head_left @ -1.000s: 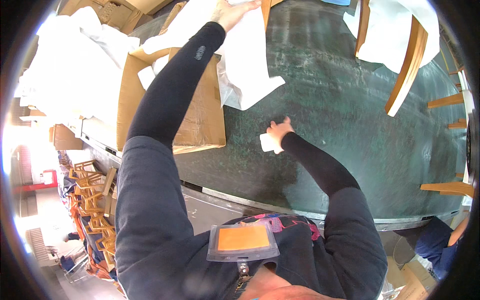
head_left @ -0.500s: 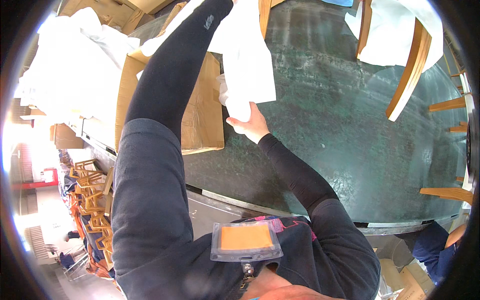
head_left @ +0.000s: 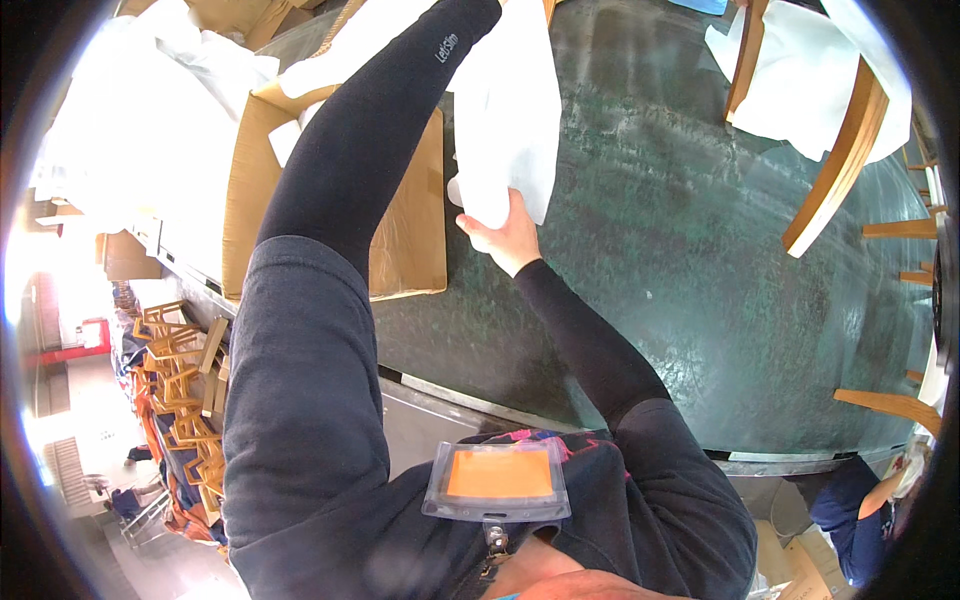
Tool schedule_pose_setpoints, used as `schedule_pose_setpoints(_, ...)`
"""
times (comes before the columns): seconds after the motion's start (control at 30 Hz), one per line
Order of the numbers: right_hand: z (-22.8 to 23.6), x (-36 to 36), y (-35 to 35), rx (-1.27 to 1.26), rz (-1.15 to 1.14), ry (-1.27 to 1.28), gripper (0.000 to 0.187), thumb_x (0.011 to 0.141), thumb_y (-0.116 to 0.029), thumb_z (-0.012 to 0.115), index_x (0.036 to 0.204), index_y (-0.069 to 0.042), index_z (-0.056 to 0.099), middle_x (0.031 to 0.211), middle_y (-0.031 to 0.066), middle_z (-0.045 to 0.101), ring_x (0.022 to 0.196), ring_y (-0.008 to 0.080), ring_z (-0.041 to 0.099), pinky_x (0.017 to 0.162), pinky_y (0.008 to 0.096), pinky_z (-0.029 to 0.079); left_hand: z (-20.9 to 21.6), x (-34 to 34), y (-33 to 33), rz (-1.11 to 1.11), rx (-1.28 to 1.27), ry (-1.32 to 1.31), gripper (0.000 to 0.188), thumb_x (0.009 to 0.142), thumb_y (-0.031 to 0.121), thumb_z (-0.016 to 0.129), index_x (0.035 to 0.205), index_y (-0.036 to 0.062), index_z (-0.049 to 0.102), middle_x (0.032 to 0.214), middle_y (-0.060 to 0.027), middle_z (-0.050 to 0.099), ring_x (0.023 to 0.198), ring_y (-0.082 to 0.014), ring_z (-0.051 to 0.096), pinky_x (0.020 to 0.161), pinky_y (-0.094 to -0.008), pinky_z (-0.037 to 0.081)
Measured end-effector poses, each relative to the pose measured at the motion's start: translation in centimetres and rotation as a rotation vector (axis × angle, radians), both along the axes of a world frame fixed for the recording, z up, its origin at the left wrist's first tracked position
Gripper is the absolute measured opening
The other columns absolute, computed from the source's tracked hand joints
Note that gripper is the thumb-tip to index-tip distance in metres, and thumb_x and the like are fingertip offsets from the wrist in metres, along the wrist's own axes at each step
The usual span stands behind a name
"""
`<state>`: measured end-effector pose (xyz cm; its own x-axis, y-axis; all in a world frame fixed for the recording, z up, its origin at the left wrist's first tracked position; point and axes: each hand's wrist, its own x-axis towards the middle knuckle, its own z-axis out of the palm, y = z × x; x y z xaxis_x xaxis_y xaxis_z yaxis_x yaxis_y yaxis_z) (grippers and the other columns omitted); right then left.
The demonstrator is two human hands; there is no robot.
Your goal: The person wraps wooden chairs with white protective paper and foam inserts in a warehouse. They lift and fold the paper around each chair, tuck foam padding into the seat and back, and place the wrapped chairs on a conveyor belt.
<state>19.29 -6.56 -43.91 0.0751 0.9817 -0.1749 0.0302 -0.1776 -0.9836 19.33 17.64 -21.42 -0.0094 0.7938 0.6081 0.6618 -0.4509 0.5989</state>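
Note:
A long white wrapping sheet (head_left: 510, 120), apparently foam, hangs over the green work surface near the top centre. Its lower end is rolled and rounded, and my right hand (head_left: 510, 238) closes around that end, thumb on the left and fingers behind the sheet. A sliver of wood (head_left: 550, 8) shows beside the sheet at the top edge; what the wrapping covers is hidden. My left arm (head_left: 360, 150) stretches over a cardboard box to the upper end of the sheet, and the left hand lies beyond the top of the picture.
The open cardboard box (head_left: 412, 215) stands left of the sheet, with white wrapping (head_left: 150, 130) heaped beside it. Curved wooden chair parts (head_left: 840, 160) and more white sheet lie at upper right. At lower right a co-worker's arm (head_left: 880, 495) shows. Wooden frames (head_left: 180, 390) are stacked at left.
The lower end of the sheet has narrowed and turned, its corner drawn in toward my right hand. My left forearm has shifted slightly up and right.

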Motion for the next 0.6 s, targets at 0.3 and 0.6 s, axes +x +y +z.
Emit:
schedule_pose_setpoints(0.3, -1.1, -2.3, 5.7, 0.091, -0.097, 0.103, 0.071, 0.073, -0.034, 0.089, 0.122, 0.000, 0.051, 0.115, 0.0149, 0.065, 0.108, 0.0226, 0.063, 0.091, 0.0367, 0.051, -0.1, 0.8, -0.9, 0.020, 0.042, -0.019, 0.069, 0.075, 0.021, 0.071, 0.133, -0.0032, 0.041, 0.110, -0.0321, 0.065, 0.106, -0.0466, 0.063, 0.092, -0.0468, 0.051)
schedule_pose_setpoints(0.6, -0.3, -2.9, 11.0, 0.278, -0.230, 0.241, 0.052, 0.074, -0.013, 0.085, 0.118, 0.000, 0.058, 0.110, 0.0090, 0.067, 0.103, 0.0191, 0.064, 0.089, 0.0342, 0.052, -2.4, 0.3, 0.2, -0.050, 0.219, -0.081, 0.057, 0.074, 0.028, 0.075, 0.118, -0.0004, 0.051, 0.101, -0.0255, 0.067, 0.092, -0.0403, 0.067, 0.082, -0.0460, 0.054)
